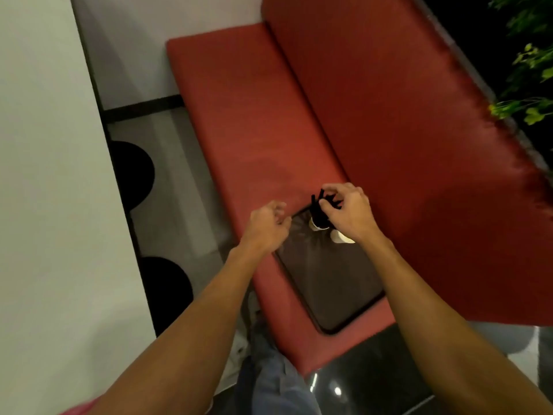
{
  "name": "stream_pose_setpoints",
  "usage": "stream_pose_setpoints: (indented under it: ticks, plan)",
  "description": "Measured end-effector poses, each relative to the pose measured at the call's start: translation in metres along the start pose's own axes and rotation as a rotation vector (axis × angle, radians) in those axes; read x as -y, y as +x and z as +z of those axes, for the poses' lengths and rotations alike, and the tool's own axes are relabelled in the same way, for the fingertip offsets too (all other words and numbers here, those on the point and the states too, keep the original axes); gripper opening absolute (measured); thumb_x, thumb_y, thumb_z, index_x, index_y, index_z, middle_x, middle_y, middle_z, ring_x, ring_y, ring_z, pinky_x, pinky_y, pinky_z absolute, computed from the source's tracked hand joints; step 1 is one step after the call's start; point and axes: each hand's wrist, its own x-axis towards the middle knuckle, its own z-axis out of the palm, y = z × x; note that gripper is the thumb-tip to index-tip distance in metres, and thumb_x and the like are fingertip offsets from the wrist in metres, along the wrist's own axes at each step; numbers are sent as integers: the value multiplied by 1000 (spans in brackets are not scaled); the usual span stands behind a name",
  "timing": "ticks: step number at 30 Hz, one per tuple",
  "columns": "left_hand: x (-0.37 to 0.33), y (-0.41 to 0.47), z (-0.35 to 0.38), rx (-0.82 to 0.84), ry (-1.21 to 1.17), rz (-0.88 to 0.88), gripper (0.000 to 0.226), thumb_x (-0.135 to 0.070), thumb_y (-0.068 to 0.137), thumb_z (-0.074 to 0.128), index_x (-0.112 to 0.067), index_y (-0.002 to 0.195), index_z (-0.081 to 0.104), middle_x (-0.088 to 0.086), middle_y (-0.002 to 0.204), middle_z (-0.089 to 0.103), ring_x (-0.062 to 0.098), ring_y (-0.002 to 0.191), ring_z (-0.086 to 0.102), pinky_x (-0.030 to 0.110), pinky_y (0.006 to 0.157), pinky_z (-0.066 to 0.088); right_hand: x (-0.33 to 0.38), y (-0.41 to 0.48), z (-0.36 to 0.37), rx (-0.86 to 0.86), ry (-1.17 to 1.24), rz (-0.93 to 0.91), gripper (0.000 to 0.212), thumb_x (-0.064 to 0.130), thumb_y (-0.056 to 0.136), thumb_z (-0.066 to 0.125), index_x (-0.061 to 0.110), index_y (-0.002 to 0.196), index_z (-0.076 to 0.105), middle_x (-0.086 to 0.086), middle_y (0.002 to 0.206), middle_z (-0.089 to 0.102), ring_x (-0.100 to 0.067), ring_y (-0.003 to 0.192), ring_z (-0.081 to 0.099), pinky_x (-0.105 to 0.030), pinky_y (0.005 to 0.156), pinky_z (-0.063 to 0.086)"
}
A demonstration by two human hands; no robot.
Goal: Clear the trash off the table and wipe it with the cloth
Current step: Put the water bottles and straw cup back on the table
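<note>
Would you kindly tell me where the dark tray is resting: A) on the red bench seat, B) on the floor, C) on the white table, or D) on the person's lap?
A: the dark tray lies flat on the red bench seat, with red cushion showing along its edges.

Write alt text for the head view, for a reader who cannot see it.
A person's right hand pinches thin black sticks above a dark brown rectangular tray on a red padded bench. The left hand, fingers curled, is at the tray's far corner, near pale paper cups.
</note>
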Motion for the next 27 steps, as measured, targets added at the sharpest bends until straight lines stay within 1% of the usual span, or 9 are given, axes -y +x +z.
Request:
stream_pose_setpoints:
  ticks: [3,6,9,12,16,21,23,25,27]
  plan:
    - [1,14,16,53,-14,-21,34,-15,95,70,-12,129,68,2,109,70,25,110,69,24,96,52,-22,21,-7,1,-3,60,36,37,97,70,26,131,70,1,127,64,-26,125,51,-35,110,39]
    - [0,28,26,102,48,-20,39,-18,98,68,-11,136,66,9,130,71,26,120,66,40,107,51,-38,43,-8,36,-9,105,41,44,98,67,26,136,67,1,133,61,-22,132,48,-32,109,35]
    - [10,47,40,114,15,-86,41,-20,96,72,-13,136,64,9,126,71,24,114,67,29,105,51,-52,64,-5,66,15,147,46,51,98,64,26,137,65,0,134,61,-24,133,52,-40,115,39]
    - [22,64,53,144,20,-135,47,-24,95,74,-17,139,60,0,125,66,15,109,63,19,93,48,-61,83,0,92,94,205,53,61,97,58,27,138,64,1,136,60,-22,131,56,-46,114,44]
    - [38,87,70,187,48,-167,54,-28,93,76,-21,144,57,-6,127,67,11,112,63,22,99,50,-72,106,8,184,171,296,56,63,103,50,26,143,61,-1,146,60,-22,136,54,-36,110,40]
    - [48,109,97,266,80,-173,63,-23,91,80,-18,147,54,-7,122,66,7,104,58,22,97,49,-91,130,13,231,114,342,65,70,102,41,25,144,61,-7,149,59,-30,142,50,-46,118,38]
    - [50,115,108,295,97,-176,63,-24,88,83,-19,144,55,-10,114,63,13,112,63,29,103,53,-99,136,14,237,125,369,69,74,100,40,22,137,66,-8,141,64,-30,135,56,-46,116,41]
    - [53,118,116,324,116,-171,64,-27,83,85,-23,140,56,-9,119,66,17,118,64,38,103,55,-106,139,13,248,150,376,77,83,93,38,22,126,72,-4,125,72,-28,119,67,-49,112,47]
    - [57,122,124,341,132,-150,70,-32,78,87,-30,140,55,-8,127,68,16,118,65,41,102,56,-112,142,13,264,169,381,83,88,88,36,24,125,73,1,118,75,-23,108,72,-50,109,50]
